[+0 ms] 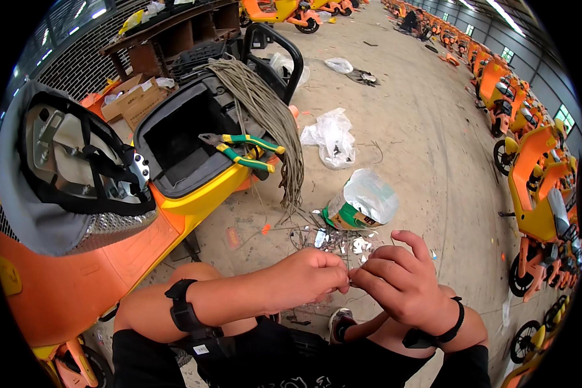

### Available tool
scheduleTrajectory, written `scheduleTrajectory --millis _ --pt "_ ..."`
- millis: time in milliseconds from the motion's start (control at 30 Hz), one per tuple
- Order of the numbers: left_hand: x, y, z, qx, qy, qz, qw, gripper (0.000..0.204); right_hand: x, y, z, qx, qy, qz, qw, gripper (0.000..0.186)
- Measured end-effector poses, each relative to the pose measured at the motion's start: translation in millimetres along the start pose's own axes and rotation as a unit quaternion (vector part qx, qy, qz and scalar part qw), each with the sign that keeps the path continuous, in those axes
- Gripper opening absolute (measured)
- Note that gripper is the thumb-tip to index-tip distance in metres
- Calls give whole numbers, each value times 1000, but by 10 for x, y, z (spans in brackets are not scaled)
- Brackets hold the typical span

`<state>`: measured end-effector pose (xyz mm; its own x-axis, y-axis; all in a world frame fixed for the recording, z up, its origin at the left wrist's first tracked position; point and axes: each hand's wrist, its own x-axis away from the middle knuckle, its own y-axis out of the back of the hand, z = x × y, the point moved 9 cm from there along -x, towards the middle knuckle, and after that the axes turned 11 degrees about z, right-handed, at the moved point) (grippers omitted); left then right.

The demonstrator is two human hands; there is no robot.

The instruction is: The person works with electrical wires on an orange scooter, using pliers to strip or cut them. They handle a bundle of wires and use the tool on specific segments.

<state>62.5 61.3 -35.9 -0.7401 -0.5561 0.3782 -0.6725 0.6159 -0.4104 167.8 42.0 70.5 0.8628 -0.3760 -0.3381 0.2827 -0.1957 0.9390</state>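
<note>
"Where are the hands?"
"Left hand and right hand meet fingertip to fingertip, pinching a small piece, too tiny to identify."
"Around them?"
"Scrap at twelve, an orange scooter at nine. At eleven, rope drapes and pliers jut across the storage compartment."
"Containers?"
"That compartment's dark inside; the green container at twelve shows silvery lining; a cardboard box at ten holds pale plastic."

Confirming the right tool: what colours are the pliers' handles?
Green and yellow on the pliers' handles; head view.
</note>
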Motion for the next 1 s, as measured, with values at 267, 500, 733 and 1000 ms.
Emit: scheduleTrajectory --millis 267,500,733,1000 --pt "342 -272 -625 -529 -257 -149 795 13 125 -530 -392 -531 -202 122 814 10" --pt "468 -546 -593 -706 -319 -196 602 18 332 -957 -315 -784 -312 185 504 20" --pt "191 171 -391 -261 -102 -151 948 15 50 -246 -489 -245 -155 19 957 25" --pt "91 189 -301 -194 -59 -77 976 19 16 -102 -300 -41 -45 8 998 32"
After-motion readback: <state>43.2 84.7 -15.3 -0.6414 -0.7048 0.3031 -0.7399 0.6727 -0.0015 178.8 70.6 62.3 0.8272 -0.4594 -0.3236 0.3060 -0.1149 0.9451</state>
